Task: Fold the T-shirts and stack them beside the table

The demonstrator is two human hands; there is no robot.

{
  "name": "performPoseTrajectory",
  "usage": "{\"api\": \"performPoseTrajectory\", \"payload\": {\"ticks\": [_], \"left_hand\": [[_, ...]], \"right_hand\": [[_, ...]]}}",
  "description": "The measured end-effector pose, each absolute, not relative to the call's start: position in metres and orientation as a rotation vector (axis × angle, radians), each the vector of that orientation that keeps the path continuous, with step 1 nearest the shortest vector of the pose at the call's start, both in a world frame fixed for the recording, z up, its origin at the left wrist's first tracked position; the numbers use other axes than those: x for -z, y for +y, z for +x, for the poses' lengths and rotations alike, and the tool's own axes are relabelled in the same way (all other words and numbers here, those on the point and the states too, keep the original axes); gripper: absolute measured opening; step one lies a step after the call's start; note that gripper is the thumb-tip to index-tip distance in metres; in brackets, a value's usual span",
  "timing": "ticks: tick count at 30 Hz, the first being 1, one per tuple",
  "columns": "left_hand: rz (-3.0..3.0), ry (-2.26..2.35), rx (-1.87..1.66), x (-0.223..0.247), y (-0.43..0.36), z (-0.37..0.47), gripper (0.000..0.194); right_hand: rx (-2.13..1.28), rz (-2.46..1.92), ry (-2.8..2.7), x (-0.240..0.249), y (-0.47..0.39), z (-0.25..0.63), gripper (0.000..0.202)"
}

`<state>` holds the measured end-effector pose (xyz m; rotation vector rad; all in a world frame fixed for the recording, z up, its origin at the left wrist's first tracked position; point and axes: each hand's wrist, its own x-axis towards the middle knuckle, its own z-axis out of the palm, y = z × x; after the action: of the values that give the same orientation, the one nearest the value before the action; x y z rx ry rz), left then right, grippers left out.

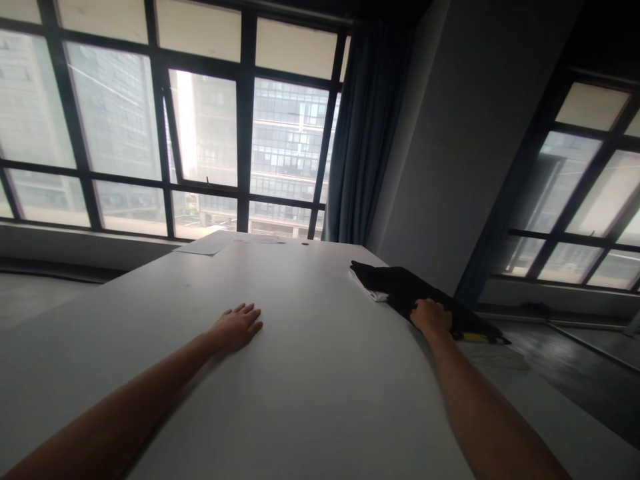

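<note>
My left hand (238,327) lies palm down on the white table (300,393), its fingers stretched out and slightly spread, with nothing in it. At the right side, my right hand (431,316) has its fingers curled into a black garment (400,283). The black fabric lies in a loose heap along the table's right edge. A white piece of cloth (369,288) peeks out from under its left end. Near the right wrist shows a small yellow patch (470,337), too blurred to make out.
Sheets of paper (205,245) rest at the table's far end, near a small round hole (305,244). Beside the garment's near side lies a clear plastic bag (495,355). Beyond stand large windows (203,127), a blue curtain (357,133) and a grey pillar (445,153).
</note>
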<state>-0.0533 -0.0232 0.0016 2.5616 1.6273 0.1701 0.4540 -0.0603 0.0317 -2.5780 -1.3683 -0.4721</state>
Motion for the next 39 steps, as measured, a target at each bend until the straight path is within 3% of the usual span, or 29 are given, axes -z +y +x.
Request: {"api": "performPoseTrajectory", "payload": {"ticks": [4,8,14,17,20,28,31,35,39], "left_hand": [[2.564,1.615,-0.216,0.003,-0.020,-0.055,0.059],[2.558,1.618,-0.252,0.003,-0.019,-0.055,0.060],[2.432,1.533,-0.558,-0.006,-0.031,-0.042,0.088],[2.488,1.348,-0.683,-0.005,-0.035,-0.033,0.073],[2.571,1.287,-0.730,-0.003,-0.034,-0.028,0.051],[2.811,1.436,-0.820,-0.036,-0.031,-0.052,0.042],[2.847,1.383,-0.843,-0.045,-0.038,-0.052,0.046],[2.770,1.036,-0.768,-0.040,-0.052,-0.034,0.049],[2.509,1.069,-0.796,-0.037,-0.042,-0.032,0.024]], "right_hand": [[0.429,-2.369,-1.147,-0.040,-0.054,0.451,0.035],[0.360,-1.884,-1.086,-0.066,-0.044,0.420,0.039],[-0.511,-1.226,-1.817,-0.067,-0.048,0.307,0.052],[-0.743,-1.172,-2.026,-0.048,-0.061,0.257,0.045],[-0.708,-1.176,-2.085,-0.035,-0.065,0.235,0.036],[-0.449,-1.530,-1.377,-0.036,-0.034,0.292,0.037],[-0.398,-1.818,-1.512,-0.030,-0.034,0.308,0.030],[-0.017,-2.075,-1.805,-0.027,-0.041,0.303,0.018],[0.030,-2.166,-1.824,-0.036,-0.042,0.309,0.025]]}}
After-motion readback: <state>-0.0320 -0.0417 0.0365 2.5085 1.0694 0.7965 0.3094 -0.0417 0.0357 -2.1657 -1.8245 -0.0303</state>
